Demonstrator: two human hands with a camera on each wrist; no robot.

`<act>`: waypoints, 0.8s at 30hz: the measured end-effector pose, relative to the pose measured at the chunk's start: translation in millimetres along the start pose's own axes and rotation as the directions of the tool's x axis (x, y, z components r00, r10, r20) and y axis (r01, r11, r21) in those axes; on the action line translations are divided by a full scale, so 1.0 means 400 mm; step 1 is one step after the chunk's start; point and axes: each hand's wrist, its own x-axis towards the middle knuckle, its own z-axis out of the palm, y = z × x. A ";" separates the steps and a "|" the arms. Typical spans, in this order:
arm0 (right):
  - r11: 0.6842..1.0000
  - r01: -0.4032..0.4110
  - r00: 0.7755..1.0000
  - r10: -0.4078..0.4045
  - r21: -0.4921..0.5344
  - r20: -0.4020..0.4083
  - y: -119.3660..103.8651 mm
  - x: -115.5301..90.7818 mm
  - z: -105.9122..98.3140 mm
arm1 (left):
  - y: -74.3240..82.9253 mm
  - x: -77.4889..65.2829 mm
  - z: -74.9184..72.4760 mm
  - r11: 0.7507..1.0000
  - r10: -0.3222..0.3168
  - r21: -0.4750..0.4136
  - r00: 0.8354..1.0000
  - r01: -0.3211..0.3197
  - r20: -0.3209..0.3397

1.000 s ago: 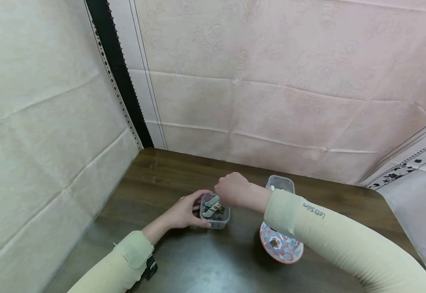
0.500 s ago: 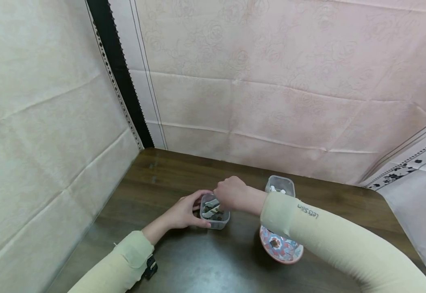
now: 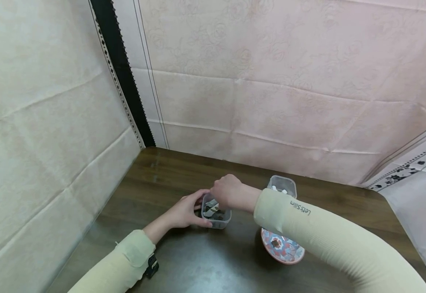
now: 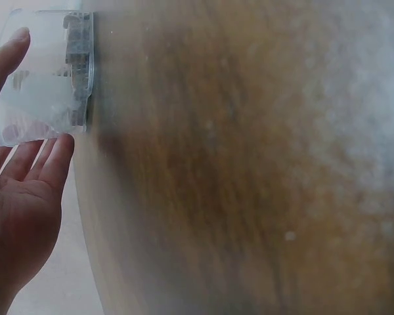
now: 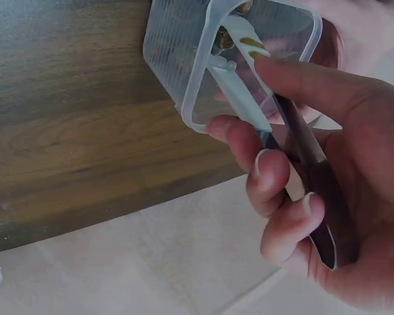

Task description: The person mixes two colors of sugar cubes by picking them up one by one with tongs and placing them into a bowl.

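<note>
Pinching tongs [image 5: 329, 197], right hand [image 3: 227, 192] holds their pale tips [image 5: 238, 98] inside clear box [image 5: 163, 52]; left hand [image 3: 183, 212] grips box sides. Best brace box firmly, squeeze tongs evenly, lightly.

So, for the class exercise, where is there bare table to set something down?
The wooden table is bare at front centre, between the left sleeve and the patterned bowl, and at back left, between the left hand and the cloth backdrop. Crowded: around the clear container at the right hand, and where the right sleeve overhangs the bowl.
</note>
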 end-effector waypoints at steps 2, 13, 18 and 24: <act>1.000 0.005 1.000 -0.005 -0.002 -0.004 0.000 -0.001 0.001 | 0.000 0.000 0.000 1.000 0.003 -0.001 1.000 -0.003 0.000; 1.000 0.021 0.999 -0.022 -0.008 -0.050 -0.004 -0.013 0.006 | 0.001 0.001 0.000 1.000 0.006 -0.021 1.000 -0.006 0.004; 0.999 0.027 1.000 -0.027 0.031 -0.012 0.012 -0.028 -0.001 | 0.001 0.003 0.000 1.000 0.005 -0.009 1.000 -0.005 0.007; 0.997 0.017 0.999 -0.015 0.075 -0.032 0.049 -0.062 -0.007 | -0.002 0.005 -0.001 1.000 0.006 0.006 1.000 -0.006 -0.003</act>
